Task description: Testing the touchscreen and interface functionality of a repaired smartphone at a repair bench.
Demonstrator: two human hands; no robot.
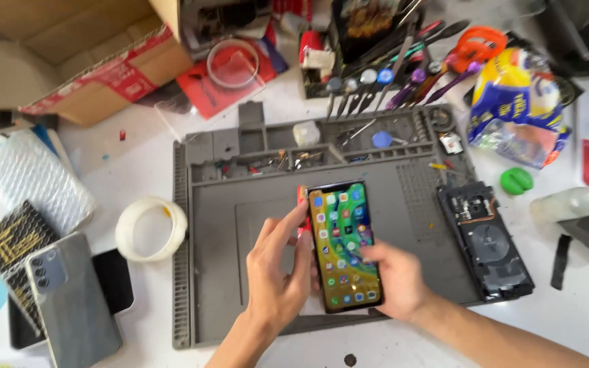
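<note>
Both hands hold a lit smartphone above the grey repair mat.

The smartphone [344,247] sits just over the middle of the grey repair mat [226,286] on the bench [144,136], screen up and showing rows of icons. The left hand [277,276] is clamped along its left edge, fingers curled up the side; the right hand [393,279] is closed on the right edge, thumb resting on the glass. It looks light and stiff, with a slick, breakable glass face (best gripped by the long edges, as here, not the screen). An opened phone body [485,242] lies near the mat's right side, and a roll of tape [151,228] just beside its left.
</note>
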